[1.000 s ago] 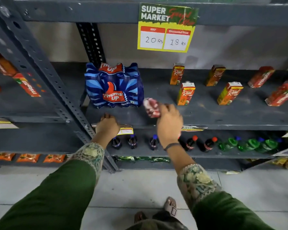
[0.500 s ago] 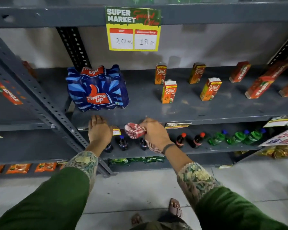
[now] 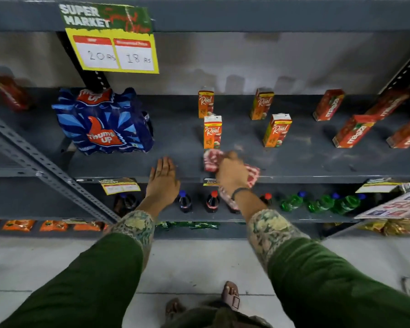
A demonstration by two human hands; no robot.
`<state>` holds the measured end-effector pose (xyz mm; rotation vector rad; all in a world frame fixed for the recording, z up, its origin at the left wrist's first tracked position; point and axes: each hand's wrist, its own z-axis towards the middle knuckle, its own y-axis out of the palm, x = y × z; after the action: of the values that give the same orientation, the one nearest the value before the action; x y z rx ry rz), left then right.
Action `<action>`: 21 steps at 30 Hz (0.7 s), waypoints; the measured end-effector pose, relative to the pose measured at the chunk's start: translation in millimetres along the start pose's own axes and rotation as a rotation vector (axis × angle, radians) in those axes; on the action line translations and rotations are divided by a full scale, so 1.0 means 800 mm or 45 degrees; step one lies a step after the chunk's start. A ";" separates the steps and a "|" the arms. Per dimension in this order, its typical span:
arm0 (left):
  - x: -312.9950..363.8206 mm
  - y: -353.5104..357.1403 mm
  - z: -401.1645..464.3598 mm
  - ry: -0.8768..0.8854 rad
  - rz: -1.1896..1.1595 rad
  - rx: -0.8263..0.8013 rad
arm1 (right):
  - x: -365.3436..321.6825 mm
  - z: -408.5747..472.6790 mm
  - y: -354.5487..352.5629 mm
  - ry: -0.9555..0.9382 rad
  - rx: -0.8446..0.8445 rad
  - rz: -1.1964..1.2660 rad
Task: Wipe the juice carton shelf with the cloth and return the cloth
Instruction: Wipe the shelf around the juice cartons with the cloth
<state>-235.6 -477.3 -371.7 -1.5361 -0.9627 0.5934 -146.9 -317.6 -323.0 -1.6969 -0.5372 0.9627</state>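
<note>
The cloth (image 3: 212, 159) is a red and white patterned rag, bunched into a loose wad. It lies on the front part of the grey metal shelf (image 3: 305, 159), just in front of the nearest orange juice carton (image 3: 212, 132) and touching or almost touching its base; motion blur keeps that from being clear. One end of the cloth sticks out to the right of the hand and another strip hangs down past the shelf's front edge beside the wrist.

The right hand (image 3: 231, 172) is closed over the cloth, fingers curled into it, pressing it down on the shelf surface. The left hand (image 3: 162, 179) is open and flat, palm down, fingers together, resting on the shelf's front edge to the left of the cloth and well apart from it.

Farther left of the cloth, a blue shrink-wrapped pack of cola bottles (image 3: 104, 121) stands on the same shelf. Three more orange cartons stand upright behind and to the right of the nearest one, and red cartons (image 3: 352, 131) lean at the shelf's right end. The shelf surface around the cartons looks dusty and smudged.
</note>
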 end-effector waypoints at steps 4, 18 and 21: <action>0.006 0.006 -0.001 -0.045 -0.019 0.085 | -0.013 -0.025 0.008 -0.303 -0.227 0.027; 0.015 -0.005 0.003 -0.150 -0.090 -0.019 | 0.022 -0.019 0.004 -0.533 -0.313 0.110; 0.038 -0.001 0.000 -0.208 -0.163 0.059 | 0.062 -0.036 -0.026 -0.071 0.056 0.375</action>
<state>-219.8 -451.7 -366.2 -1.3896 -1.1546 0.6527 -92.5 -289.9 -316.8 -1.7441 -0.3030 1.2258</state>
